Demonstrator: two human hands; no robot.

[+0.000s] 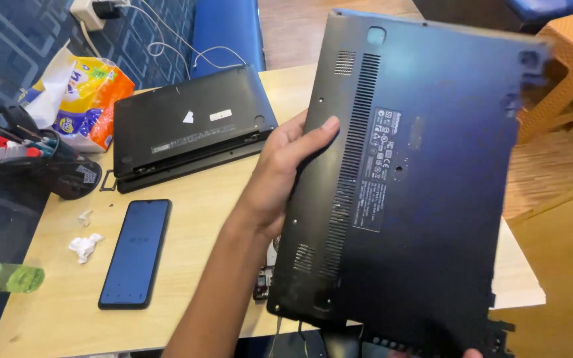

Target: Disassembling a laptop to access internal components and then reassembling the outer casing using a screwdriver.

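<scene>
Left hand (286, 166) clamped on left long edge of large black plastic laptop bottom cover (419, 179), held tilted above pale wooden bench (193, 219); long axis runs away from viewer. Right hand (473, 353) (only fingertip visible at lower edge), grip unclear.

This looks like a small electronics repair spot, informal rather than a proper workshop. A pale wooden table (187, 219) holds a closed black laptop (190, 126) at upper left, a holder of hand tools (8, 142) at the left edge, and a phone (134, 253); a power adapter with white cables (104, 10) sits at the top.
</scene>
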